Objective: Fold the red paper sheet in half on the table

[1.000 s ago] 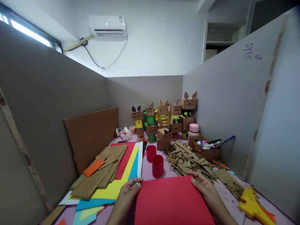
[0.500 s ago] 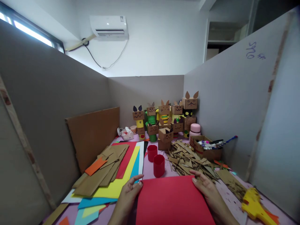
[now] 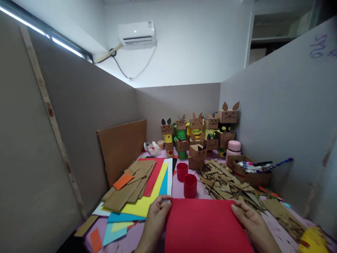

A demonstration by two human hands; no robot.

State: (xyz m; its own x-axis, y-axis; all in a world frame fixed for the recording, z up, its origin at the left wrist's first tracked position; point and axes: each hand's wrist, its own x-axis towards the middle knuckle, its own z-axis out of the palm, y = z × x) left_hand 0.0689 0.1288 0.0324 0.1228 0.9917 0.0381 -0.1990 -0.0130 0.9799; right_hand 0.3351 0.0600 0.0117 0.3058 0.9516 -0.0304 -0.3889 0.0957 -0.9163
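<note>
A sheet of red paper [image 3: 205, 225] spans the space between my hands at the bottom of the view. My left hand [image 3: 158, 214] pinches its far left corner, thumb on top. At the far right corner, my right hand [image 3: 247, 216] grips the sheet between thumb and fingers. The sheet's near edge runs out of view. Just beyond its far edge stand two red paper tubes, a nearer one [image 3: 190, 186] and a farther one [image 3: 182, 172].
Coloured paper sheets [image 3: 150, 207] and cardboard pieces [image 3: 129, 189] lie left. Cardboard scraps [image 3: 223, 179] are heaped right, near a box of markers [image 3: 247, 172] and a yellow glue gun [image 3: 313, 240]. Cardboard animal figures [image 3: 197, 154] stand at the back, beside a pink bottle [image 3: 233, 147].
The camera view has turned left, so the scene sits farther right. Both hands still hold the red paper; the right thumb now lies over its corner.
</note>
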